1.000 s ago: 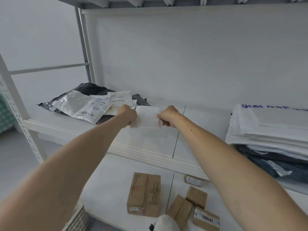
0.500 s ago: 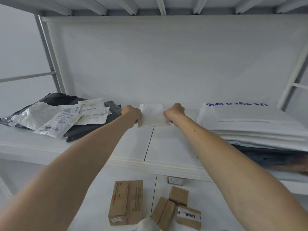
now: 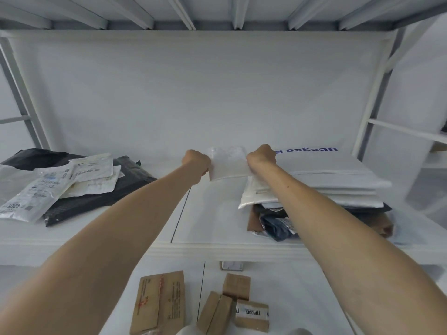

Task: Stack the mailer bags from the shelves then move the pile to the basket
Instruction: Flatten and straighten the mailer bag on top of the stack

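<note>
I hold a small white mailer bag (image 3: 227,164) flat between both fists, above the middle of the white shelf (image 3: 210,228). My left hand (image 3: 196,163) grips its left edge and my right hand (image 3: 262,157) grips its right edge. The bag's right side reaches over the left end of a stack of mailer bags (image 3: 324,182), white ones on top with blue print, dark and brown ones beneath. A looser pile of mailer bags (image 3: 72,187), black underneath and white labelled ones on top, lies at the shelf's left end. No basket is visible.
On the lower shelf lie several brown cardboard boxes (image 3: 159,303) and a taped one (image 3: 251,315). White uprights (image 3: 372,112) frame the shelf on the right, grey ones on the left. The underside of the upper shelf hangs close overhead.
Both hands have carried the small white mailer bag to the right, from beside the left pile to the left end of the right stack. The view has swung right too.
</note>
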